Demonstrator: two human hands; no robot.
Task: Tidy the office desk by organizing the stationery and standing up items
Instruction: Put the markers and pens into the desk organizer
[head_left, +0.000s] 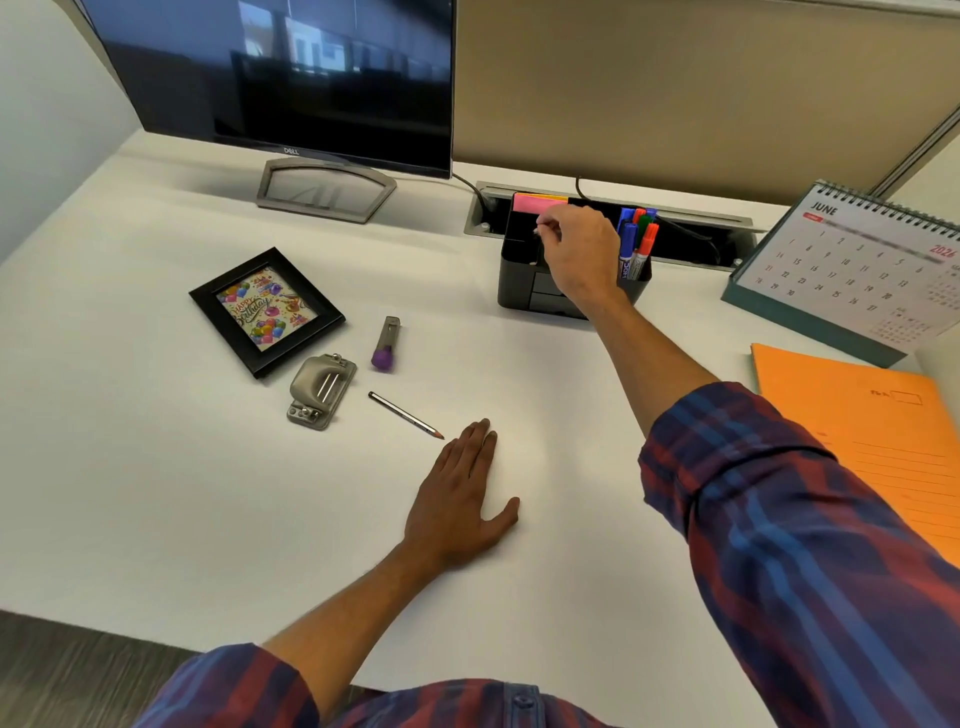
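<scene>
My right hand (579, 254) hovers over the black desk organizer (524, 270), fingers pinched on something small and pale that I cannot identify. The organizer holds pink sticky notes (530, 203) and several markers (638, 244). My left hand (462, 493) rests flat and open on the white desk (182, 493). Just left of its fingertips lies a pencil (405, 415). Further left lie a metal hole punch (322, 389), a purple-capped cutter (387, 344) and a black photo frame (266, 309) lying flat.
A monitor (291, 78) on its stand is at the back left. A desk calendar (857, 270) stands at the right, with an orange folder (872, 441) in front of it. A cable tray (691, 234) runs behind the organizer.
</scene>
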